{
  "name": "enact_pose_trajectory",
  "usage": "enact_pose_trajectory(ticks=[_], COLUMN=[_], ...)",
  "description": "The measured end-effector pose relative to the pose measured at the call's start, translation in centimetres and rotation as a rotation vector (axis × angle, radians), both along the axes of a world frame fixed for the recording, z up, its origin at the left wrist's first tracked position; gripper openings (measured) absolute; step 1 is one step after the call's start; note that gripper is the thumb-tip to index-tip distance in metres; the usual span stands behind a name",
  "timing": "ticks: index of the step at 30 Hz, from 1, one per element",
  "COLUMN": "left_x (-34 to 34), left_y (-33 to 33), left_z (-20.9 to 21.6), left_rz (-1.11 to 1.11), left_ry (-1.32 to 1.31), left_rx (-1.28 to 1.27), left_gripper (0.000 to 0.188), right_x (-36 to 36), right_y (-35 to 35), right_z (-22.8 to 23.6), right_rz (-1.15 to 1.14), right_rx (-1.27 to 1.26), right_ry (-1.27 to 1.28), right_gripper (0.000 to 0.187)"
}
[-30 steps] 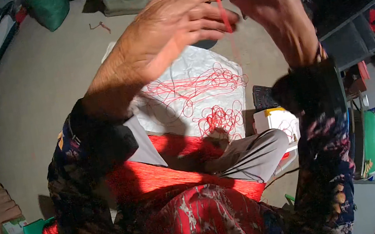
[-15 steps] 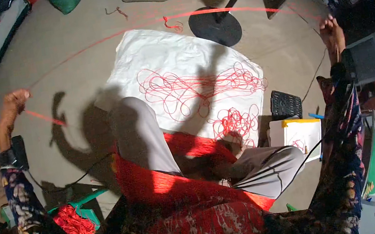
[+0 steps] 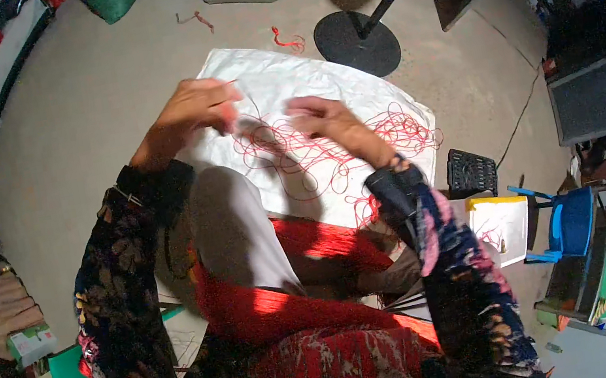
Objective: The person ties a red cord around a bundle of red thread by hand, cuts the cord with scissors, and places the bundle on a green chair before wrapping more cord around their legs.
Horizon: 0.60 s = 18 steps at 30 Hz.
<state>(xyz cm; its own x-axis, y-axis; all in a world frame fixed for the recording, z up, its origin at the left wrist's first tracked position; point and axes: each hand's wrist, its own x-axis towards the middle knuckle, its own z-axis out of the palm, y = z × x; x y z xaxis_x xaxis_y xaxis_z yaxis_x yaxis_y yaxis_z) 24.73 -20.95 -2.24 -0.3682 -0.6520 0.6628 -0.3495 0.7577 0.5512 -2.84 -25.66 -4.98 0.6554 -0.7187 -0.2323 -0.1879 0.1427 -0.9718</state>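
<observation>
My left hand (image 3: 198, 110) is over the left part of a white sheet (image 3: 333, 78), its fingers curled around a blurred bit of red cord (image 3: 228, 113). Facing it a short gap away is my right hand (image 3: 332, 122), smeared by motion; its fingers point left and I cannot make out anything in them. Below both hands, a long thin red cord (image 3: 407, 131) lies on the sheet in loose, overlapping loops. A smaller tangle of red cord (image 3: 364, 211) is partly hidden by my right forearm. Red cloth (image 3: 259, 308) covers my lap.
Beyond the sheet stands a round black base (image 3: 356, 44) with a slanting pole. Red scraps (image 3: 288, 41) lie on the floor nearby. To the right are a black perforated tray (image 3: 471, 171), a white box with a yellow edge (image 3: 501, 224) and a small blue chair (image 3: 572, 222).
Both hands have come in from far apart to close together over the sheet. The red cord that was stretched wide between them is no longer seen taut.
</observation>
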Motion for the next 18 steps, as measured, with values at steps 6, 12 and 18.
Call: enact_pose_trajectory(ticks=[6, 12, 18], left_x=[-3.5, 10.4, 14.5], left_y=[0.1, 3.4, 4.7], left_z=[6.7, 0.5, -2.1], left_rz=[0.11, 0.533, 0.599], left_ry=[0.483, 0.894, 1.022], left_rx=[1.024, 0.987, 1.02], left_gripper=[0.023, 0.025, 0.021], right_x=[3.2, -15.7, -42.8], right_y=[3.3, 2.6, 10.2], right_z=[0.9, -3.3, -0.9], right_rz=[0.084, -0.118, -0.354], right_rx=[0.291, -0.092, -0.146], right_ry=[-0.354, 0.253, 0.125], right_gripper=[0.027, 0.031, 0.031])
